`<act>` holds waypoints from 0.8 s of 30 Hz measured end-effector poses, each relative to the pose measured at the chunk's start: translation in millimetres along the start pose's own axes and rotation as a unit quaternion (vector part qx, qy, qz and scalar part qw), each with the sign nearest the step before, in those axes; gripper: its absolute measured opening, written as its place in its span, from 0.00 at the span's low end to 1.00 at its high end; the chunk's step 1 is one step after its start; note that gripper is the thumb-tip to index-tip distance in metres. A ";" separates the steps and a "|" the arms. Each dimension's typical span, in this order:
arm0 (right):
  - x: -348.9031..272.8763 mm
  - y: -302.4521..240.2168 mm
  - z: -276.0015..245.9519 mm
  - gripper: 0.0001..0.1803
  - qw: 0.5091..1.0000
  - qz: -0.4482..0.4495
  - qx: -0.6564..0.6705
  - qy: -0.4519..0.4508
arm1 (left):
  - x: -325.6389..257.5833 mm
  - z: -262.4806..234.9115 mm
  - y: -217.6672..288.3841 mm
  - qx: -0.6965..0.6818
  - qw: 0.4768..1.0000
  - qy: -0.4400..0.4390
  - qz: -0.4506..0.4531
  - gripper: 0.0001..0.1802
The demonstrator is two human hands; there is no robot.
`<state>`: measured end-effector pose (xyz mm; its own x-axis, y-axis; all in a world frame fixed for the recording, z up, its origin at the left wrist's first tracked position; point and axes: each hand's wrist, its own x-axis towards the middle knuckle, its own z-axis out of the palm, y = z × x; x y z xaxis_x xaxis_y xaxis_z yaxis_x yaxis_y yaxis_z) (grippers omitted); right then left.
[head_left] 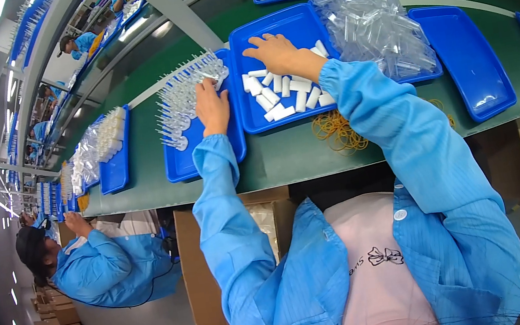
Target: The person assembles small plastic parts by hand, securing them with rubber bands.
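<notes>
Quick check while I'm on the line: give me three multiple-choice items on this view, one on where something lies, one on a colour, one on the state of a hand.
1. Where do the rubber bands lie?
A. On the belt, near the tray of white pieces
B. Inside the far tray
C. On the floor

2. What colour are the trays?
A. Green
B. Blue
C. White

3. How is the right hand?
A. Clenched round a bag
B. Hanging off the belt
C. Open, fingers spread over the middle tray

Answers:
1 A, the yellow tangle sits on the green belt just before the tray with white pieces.
2 B, every tray in view is blue.
3 C, the palm faces down with fingers apart above the tray floor, while the left hand rests at the pile of clear pieces.
</notes>
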<state>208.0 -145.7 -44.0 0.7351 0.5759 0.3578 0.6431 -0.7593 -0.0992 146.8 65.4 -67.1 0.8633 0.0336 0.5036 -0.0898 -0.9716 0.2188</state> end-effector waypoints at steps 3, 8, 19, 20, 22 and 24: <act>12.9 4.5 14.7 0.22 0.998 0.020 0.018 -0.049 | 4.5 -3.6 5.2 0.021 0.999 0.021 0.036 0.20; 18.3 10.1 30.9 0.12 0.998 -0.003 0.020 -0.057 | 8.8 0.2 -2.2 0.088 0.994 0.021 0.061 0.17; 20.3 3.0 5.1 0.09 0.995 -0.075 0.008 0.059 | -0.8 -23.8 -2.7 -0.321 0.937 0.130 -0.049 0.11; 19.0 6.8 -7.5 0.09 0.996 -0.070 0.024 0.047 | -8.9 -39.0 17.2 -0.465 0.875 0.089 -0.101 0.13; 4.6 7.0 -46.4 0.10 0.992 -0.067 0.094 0.051 | -24.8 -66.0 46.3 -0.537 0.831 0.069 -0.126 0.12; -23.2 4.4 -92.8 0.11 0.973 -0.075 0.206 0.076 | -41.7 -86.3 71.0 -0.625 0.766 0.031 -0.151 0.13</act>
<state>173.9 -190.5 33.4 0.6064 0.5955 0.5269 0.7951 -0.4657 -0.3885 61.5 15.2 -0.4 0.9167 0.2604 0.3032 -0.3296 0.0636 0.9420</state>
